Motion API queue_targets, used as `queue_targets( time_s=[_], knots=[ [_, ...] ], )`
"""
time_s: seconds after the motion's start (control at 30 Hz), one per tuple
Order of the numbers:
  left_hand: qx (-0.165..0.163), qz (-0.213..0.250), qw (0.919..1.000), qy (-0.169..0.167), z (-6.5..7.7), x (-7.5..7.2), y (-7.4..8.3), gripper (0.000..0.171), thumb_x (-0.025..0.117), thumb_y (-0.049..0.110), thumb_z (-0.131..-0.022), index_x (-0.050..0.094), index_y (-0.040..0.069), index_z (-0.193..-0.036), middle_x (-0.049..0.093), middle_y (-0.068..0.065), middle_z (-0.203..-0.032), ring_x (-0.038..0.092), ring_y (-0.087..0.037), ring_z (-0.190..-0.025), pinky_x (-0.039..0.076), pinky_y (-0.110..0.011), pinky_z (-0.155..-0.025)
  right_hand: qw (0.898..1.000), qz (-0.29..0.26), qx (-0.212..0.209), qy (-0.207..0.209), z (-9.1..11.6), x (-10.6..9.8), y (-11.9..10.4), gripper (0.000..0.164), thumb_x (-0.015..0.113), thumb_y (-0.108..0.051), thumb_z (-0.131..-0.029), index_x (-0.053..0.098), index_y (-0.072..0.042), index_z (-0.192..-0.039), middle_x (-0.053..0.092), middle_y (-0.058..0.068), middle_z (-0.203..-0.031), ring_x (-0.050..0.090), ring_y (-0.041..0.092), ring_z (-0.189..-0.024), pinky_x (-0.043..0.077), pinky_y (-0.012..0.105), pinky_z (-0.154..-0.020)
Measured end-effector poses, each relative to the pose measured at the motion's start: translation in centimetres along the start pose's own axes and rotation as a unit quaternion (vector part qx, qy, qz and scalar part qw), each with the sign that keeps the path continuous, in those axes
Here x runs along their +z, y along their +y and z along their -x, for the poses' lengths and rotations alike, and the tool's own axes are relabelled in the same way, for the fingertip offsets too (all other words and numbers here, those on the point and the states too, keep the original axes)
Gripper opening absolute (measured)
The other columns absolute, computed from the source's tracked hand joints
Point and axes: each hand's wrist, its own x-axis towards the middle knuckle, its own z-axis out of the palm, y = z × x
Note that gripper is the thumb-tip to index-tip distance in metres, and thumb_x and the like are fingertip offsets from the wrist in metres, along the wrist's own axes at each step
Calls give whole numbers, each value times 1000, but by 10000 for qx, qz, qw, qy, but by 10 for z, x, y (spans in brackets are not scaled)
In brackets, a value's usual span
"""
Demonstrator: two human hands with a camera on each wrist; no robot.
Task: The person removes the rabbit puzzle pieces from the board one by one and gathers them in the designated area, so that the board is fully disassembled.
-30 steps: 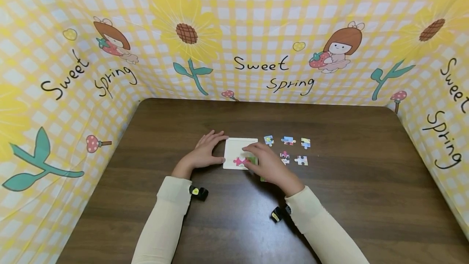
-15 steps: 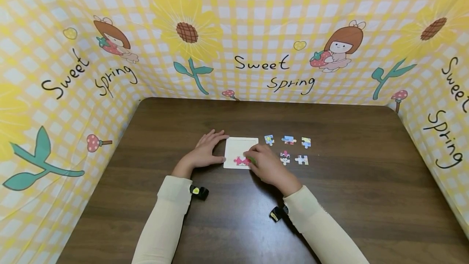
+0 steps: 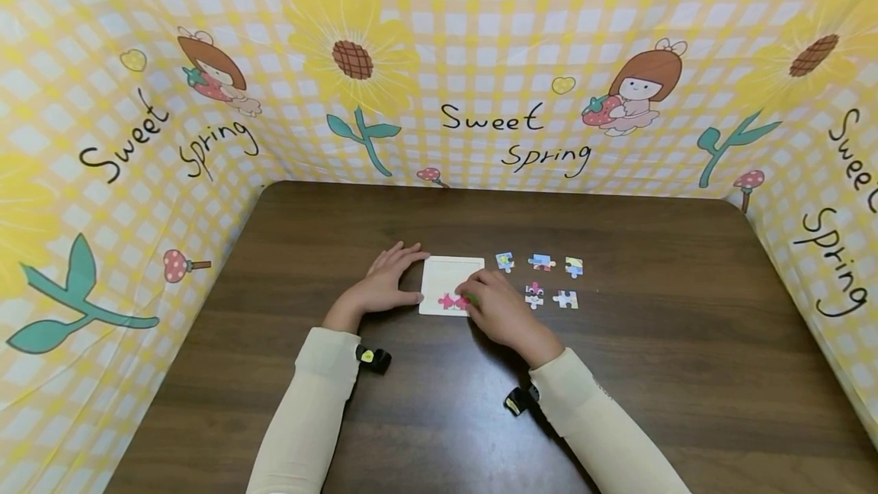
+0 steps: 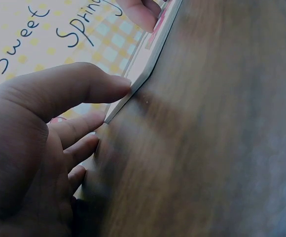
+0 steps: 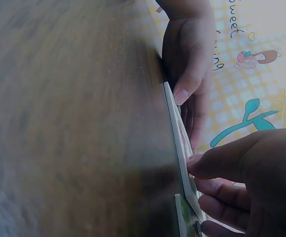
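A small white puzzle tray [image 3: 446, 274] lies on the table in the head view, with pink puzzle pieces [image 3: 451, 301] along its near side. My left hand [image 3: 382, 287] rests against the tray's left edge, its thumb and forefinger spread and fairly straight. Over the near right corner, my right hand [image 3: 509, 312] pinches a green puzzle piece [image 3: 472, 299], mostly covered by the fingers. The right wrist view shows the right thumb at the tray [image 5: 171, 101]. Beside the tray there, another green-topped piece [image 5: 184, 215] lies low on the table, hidden from the head view.
Several loose puzzle pieces lie right of the tray, among them a blue one [image 3: 504, 261], a pink-and-white one [image 3: 534, 295] and a pale one [image 3: 565, 299]. The brown wooden table [image 3: 343, 227] meets a yellow checked cloth [image 3: 480, 44] at its back and sides.
A second ago the right fingers were spread above the tray's right part; they have since closed on the green piece near the corner. The left hand stays in place.
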Motion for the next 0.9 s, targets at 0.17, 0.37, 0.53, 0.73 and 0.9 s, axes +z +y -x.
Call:
queue_targets(
  time_s=[0.17,0.37,0.53,0.73,0.9],
  knots=[
    [-22,-27,10000,-3,0,2,-2,74,71,35,-86,37,21,-151,19,-2,-161,2,-28,-148,-1,-51,-116,10000,-48,56,-17,0,1,0,23,68,-9,-90,71,-12,-112,61,6,-113,53,28,-107,42,41,-97],
    [-3,35,10000,21,0,2,-2,74,71,35,-86,38,21,-150,20,-2,-161,2,-28,-148,-1,-51,-116,10000,-59,57,-2,0,1,0,23,68,-9,-90,70,-12,-112,61,7,-113,53,28,-108,42,41,-98],
    [53,67,10000,41,-1,1,-3,75,72,35,-85,38,20,-150,21,-3,-161,3,-29,-148,-1,-52,-116,10000,-44,53,54,0,2,2,23,69,-10,-89,70,-13,-112,61,6,-113,53,28,-109,41,41,-98],
    [95,52,9999,49,-1,1,-2,75,72,35,-85,38,20,-150,21,-4,-161,3,-30,-148,0,-52,-116,9999,-73,110,51,0,2,2,24,69,-9,-89,69,-14,-113,61,5,-114,52,28,-111,41,41,-99],
    [82,52,9999,46,-1,0,-1,75,72,35,-85,38,20,-150,21,-4,-160,4,-30,-148,0,-53,-116,9998,-116,171,84,0,3,2,25,70,-8,-88,65,-17,-110,61,4,-113,53,28,-109,42,42,-98]
  ],
)
